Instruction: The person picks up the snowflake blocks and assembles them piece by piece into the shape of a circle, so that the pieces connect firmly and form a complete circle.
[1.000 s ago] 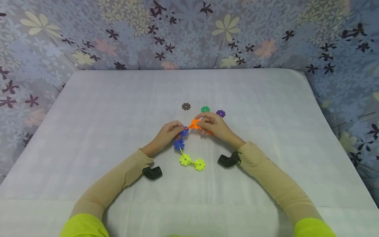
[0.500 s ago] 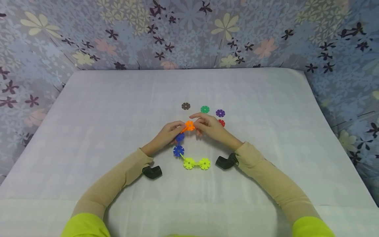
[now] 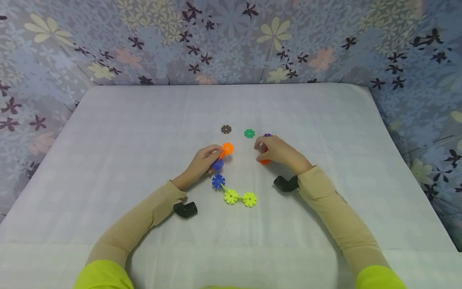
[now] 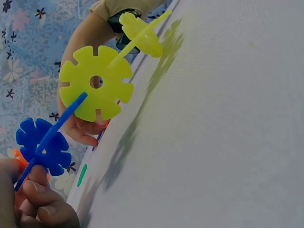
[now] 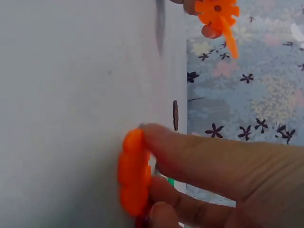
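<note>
My left hand point(image 3: 199, 163) grips the upper end of a chain of slotted plastic flower discs. At its top is an orange flower disc point(image 3: 227, 148). Blue flower discs point(image 3: 218, 181) follow, then yellow flower discs point(image 3: 231, 196) at the near end. The left wrist view shows my fingertips at a blue flower disc point(image 4: 43, 147), with a yellow one point(image 4: 96, 83) beyond it. My right hand point(image 3: 281, 153) has its thumb and curled fingers at the edge of a loose orange flower disc point(image 5: 135, 173). A red flower disc point(image 3: 264, 148) is partly covered by that hand.
Brown point(image 3: 226, 129), green point(image 3: 249, 133) and purple flower discs point(image 3: 267, 135) lie farther back on the white-covered table point(image 3: 151, 120); my right hand partly hides the purple one. Dark wrist mounts point(image 3: 185, 210) hang at both sleeves. Flowered fabric point(image 3: 231, 44) stands behind.
My right hand has let go of the chain's orange disc and moved right to the loose orange disc. My left hand keeps hold of the chain, whose yellow end swung right.
</note>
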Demonstrator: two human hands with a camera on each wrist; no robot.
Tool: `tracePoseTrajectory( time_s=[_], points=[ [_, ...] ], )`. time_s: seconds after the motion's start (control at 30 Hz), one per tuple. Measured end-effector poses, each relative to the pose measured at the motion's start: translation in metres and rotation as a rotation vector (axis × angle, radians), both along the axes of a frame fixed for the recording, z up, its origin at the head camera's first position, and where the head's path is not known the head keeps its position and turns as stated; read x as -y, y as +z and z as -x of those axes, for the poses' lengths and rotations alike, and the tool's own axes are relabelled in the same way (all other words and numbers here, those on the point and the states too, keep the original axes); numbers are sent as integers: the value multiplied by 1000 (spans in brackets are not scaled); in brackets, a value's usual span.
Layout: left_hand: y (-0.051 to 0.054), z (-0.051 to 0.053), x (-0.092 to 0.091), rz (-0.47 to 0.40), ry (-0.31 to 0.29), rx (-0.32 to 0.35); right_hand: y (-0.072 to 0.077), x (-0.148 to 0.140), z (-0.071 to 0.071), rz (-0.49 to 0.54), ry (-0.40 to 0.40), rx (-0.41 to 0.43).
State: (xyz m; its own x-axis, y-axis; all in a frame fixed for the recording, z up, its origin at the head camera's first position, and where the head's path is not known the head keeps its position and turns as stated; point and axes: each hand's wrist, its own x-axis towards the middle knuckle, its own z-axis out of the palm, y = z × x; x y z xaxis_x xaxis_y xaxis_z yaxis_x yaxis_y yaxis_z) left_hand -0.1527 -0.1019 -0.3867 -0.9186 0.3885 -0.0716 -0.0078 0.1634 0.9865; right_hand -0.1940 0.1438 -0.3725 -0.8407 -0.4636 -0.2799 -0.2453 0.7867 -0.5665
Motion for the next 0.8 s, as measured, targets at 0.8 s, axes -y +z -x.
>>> tracePoseTrajectory(
  time_s=[0.8],
  points=[
    [0, 1, 0, 39, -6, -13, -25, 23, -5, 631, 126, -336]
  ],
)
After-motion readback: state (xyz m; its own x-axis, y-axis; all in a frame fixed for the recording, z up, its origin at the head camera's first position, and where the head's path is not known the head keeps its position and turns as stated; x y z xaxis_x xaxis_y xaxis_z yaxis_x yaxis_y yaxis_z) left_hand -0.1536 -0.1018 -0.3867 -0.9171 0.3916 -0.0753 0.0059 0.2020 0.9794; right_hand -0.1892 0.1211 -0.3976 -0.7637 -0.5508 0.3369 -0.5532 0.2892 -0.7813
